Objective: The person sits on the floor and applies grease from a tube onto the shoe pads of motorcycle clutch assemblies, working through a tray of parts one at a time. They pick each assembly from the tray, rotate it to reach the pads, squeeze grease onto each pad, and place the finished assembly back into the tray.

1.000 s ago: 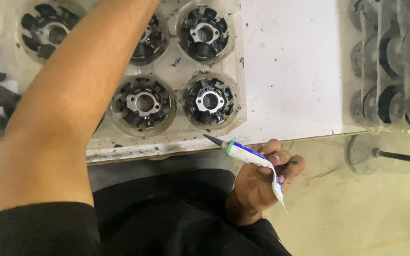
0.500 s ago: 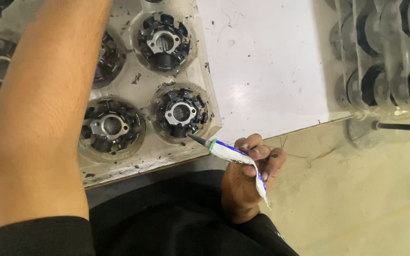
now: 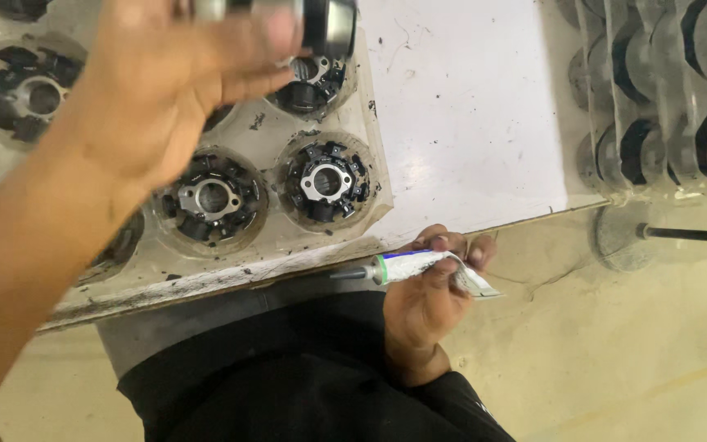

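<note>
Metal cylindrical part (image 3: 329, 24), blurred, sits at the top edge of the head view, gripped in the left hand (image 3: 165, 90), whose fingers (image 3: 247, 37) curl around it while the forearm runs down to the lower left. Under that hand lies a clear moulded tray (image 3: 288, 245) on the white tabletop (image 3: 468, 106), its round pockets holding black stator-like parts with metal hubs: one at the far left (image 3: 30, 90), one near the middle (image 3: 213, 199), and one just to its right (image 3: 326, 182); another (image 3: 308, 86) lies partly hidden under the raised part. Below the tabletop's front edge, the right hand (image 3: 427, 303) holds a white squeeze tube with blue and green markings (image 3: 419, 266), fingers (image 3: 452, 245) pressed around its body, the dark nozzle pointing left and lying near the tray's front edge without touching it. Further right, stacked clear trays (image 3: 656, 98) with more dark round parts stand on the tabletop, and a thin dark rod on a round base (image 3: 689, 235) rests on the floor.
</note>
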Demonstrator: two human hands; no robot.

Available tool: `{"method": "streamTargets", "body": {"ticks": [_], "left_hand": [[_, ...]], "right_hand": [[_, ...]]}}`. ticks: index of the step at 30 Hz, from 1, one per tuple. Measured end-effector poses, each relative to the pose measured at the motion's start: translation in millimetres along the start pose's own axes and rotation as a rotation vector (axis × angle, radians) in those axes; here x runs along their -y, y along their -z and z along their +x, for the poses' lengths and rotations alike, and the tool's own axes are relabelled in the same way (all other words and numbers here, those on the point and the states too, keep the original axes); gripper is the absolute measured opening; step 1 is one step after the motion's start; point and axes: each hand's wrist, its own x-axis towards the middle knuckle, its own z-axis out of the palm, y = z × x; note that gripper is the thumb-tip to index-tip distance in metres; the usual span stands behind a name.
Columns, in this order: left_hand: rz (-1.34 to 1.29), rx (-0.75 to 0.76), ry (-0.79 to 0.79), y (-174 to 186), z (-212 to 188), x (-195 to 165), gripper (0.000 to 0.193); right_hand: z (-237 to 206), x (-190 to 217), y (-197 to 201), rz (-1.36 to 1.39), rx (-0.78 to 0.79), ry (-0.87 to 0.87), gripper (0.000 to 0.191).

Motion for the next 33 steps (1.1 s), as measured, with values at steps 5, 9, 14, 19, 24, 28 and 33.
{"method": "streamTargets", "body": {"ticks": [5, 9, 14, 19, 24, 28, 33], "left_hand": [[-0.836, -0.220, -0.119, -15.8, -95.0, 35.6, 0.056], [-1.331, -0.448, -0.099, -30.0, -130.1, 55.5, 0.068], [-0.991, -0.485, -0.308, -67.4, -140.7, 63.2, 0.050], [-0.689, -0.487, -0.345, -93.8, -158.0, 72.3, 0.050], [-0.600, -0.484, -0.381, -96.5, -163.1, 62.2, 0.048], [-0.551, -0.477, -0.382, -94.6, -162.1, 52.9, 0.048], [-0.543, -0.457, -0.345, -97.8, -162.9, 57.2, 0.050]], "right_hand": [[-0.8, -7.9, -5.1, -0.022, 0.125, -0.113, 0.030], [-3.1, -8.9, -8.9, 0.005, 0.225, -0.113, 0.032], [-11.3, 0.2, -13.2, 0.043, 0.261, 0.102, 0.032], [-26.8, 5.7, -22.7, -0.002, 0.270, 0.311, 0.031], [-31.3, 4.7, -28.3, -0.083, 0.280, 0.499, 0.033], [-30.3, 4.8, -26.1, -0.172, 0.317, 0.590, 0.032], [-20.8, 3.4, -22.9, -0.243, 0.321, 0.742, 0.035]]}}
